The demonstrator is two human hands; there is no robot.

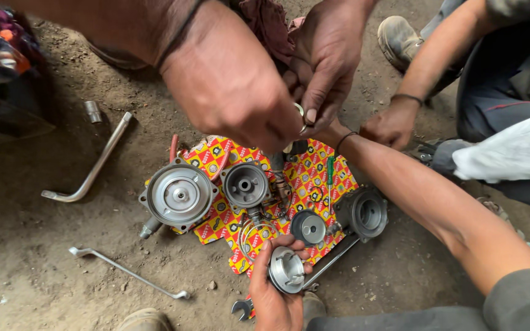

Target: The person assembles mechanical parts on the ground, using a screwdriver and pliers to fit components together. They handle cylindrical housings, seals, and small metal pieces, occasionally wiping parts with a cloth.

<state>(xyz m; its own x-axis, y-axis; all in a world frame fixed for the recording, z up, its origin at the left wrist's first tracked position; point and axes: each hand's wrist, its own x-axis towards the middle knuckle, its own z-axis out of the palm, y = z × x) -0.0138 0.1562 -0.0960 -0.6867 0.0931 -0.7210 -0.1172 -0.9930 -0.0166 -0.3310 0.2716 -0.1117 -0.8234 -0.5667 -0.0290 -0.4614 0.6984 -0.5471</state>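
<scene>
Your left hand and right hand are pinching a small ring together, above the patterned sheet, fingertips closing narrowly around it.

The dirt floor is carrying a patterned sheet, a bent wrench, a thin rod, a socket and a spanner, all lying directly on it.
</scene>
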